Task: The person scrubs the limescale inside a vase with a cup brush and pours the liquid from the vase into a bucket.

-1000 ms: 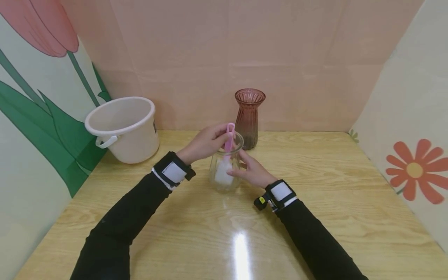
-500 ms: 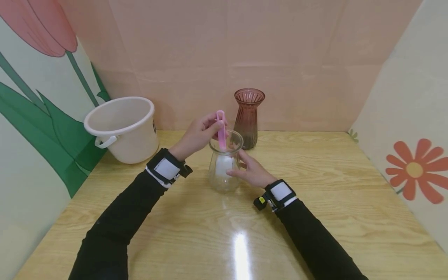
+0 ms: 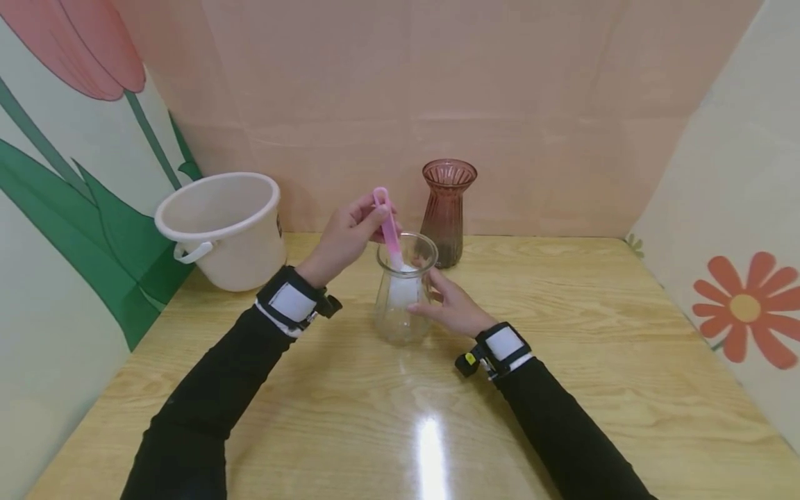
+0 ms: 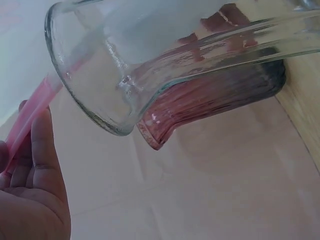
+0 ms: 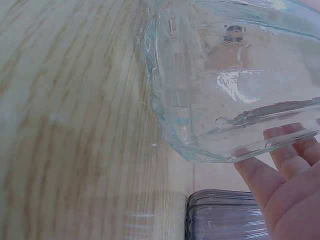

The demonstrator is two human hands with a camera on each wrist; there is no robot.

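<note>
Counts: 1 clear glass jar (image 3: 405,288); 1 pink-handled brush (image 3: 389,226) w/ 1 white sponge head (image 3: 403,290); 1 reddish ribbed vase (image 3: 446,212); 1 white bucket (image 3: 219,229); 2 hands, left hand (image 3: 345,236) & right hand (image 3: 451,305); 2 wrist straps; 1 wooden table (image 3: 562,347).

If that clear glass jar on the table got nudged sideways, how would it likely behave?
The clear glass jar looks rigid and breakable. Its body bulges wide near the base, so it would probably slide on the glossy table rather than tip. The right hand steadying it suggests the brush tugs at it.
</note>
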